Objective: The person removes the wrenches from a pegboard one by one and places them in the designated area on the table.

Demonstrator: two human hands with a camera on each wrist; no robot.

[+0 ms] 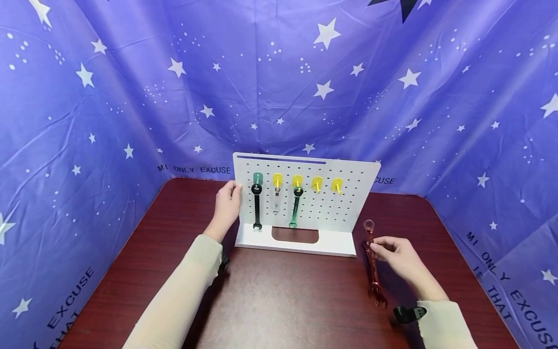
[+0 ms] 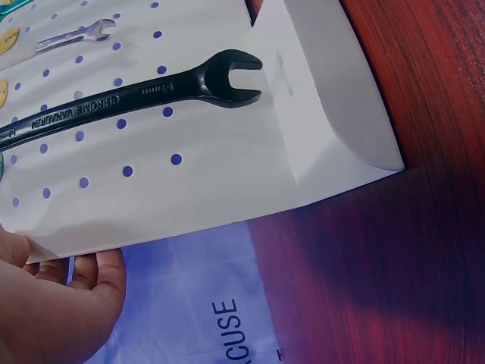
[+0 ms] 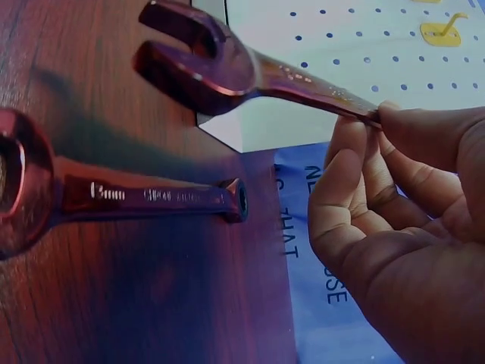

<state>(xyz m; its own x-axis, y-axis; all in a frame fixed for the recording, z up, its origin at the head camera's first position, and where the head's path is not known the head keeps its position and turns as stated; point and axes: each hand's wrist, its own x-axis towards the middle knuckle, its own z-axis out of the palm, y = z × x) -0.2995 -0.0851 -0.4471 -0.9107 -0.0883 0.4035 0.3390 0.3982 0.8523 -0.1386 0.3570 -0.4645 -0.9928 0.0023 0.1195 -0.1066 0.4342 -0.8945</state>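
My left hand point(image 1: 228, 203) grips the left edge of a white pegboard stand point(image 1: 357, 203), thumb in front and fingers curled behind. Between thumb and fingers of my right hand point(image 1: 398, 254) is a red combination wrench point(image 3: 212, 68), pinched by its shank, open jaw end toward me. Below it a second red wrench point(image 3: 136, 196), marked 13mm, lies on the table to the right of the stand. On the board hang a black wrench point(image 1: 257, 208) at the left, a small silver wrench point(image 1: 276, 202), then a green wrench point(image 1: 295, 211).
Two yellow hooks point(image 1: 317, 184) on the board's right half carry nothing. A teal hook point(image 1: 258, 178) bears the black wrench. The stand's base has a cutout at its middle. Around the dark red wooden table point(image 1: 296, 295) hangs a blue star-print curtain point(image 1: 261, 72).
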